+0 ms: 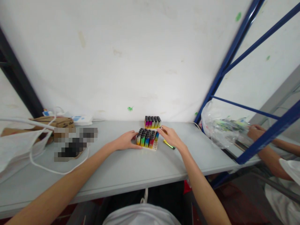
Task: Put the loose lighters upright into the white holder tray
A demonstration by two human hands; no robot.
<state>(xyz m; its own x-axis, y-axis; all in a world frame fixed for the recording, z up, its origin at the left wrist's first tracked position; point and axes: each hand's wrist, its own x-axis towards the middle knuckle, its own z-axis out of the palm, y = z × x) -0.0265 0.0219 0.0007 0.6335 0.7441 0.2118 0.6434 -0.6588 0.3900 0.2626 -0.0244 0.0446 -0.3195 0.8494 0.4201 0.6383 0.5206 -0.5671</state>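
A tray of several colourful lighters point(147, 139) with black tops stands on the grey table point(131, 168). My left hand point(126, 140) rests against the tray's left side, fingers curled on its edge. My right hand point(170, 136) is at the tray's right side, its fingertips pinched on one lighter at the upper right corner. A second tray of lighters point(152, 122) stands just behind, near the wall. A single green lighter point(169, 144) lies on the table under my right hand.
White cables point(47, 162), a cardboard box point(52, 122) and a white bag point(16, 147) crowd the table's left. A blue metal frame point(225, 72) rises on the right, with a clear plastic bag point(219, 128) beside it. Another person's hand point(255, 132) and arm are at the far right.
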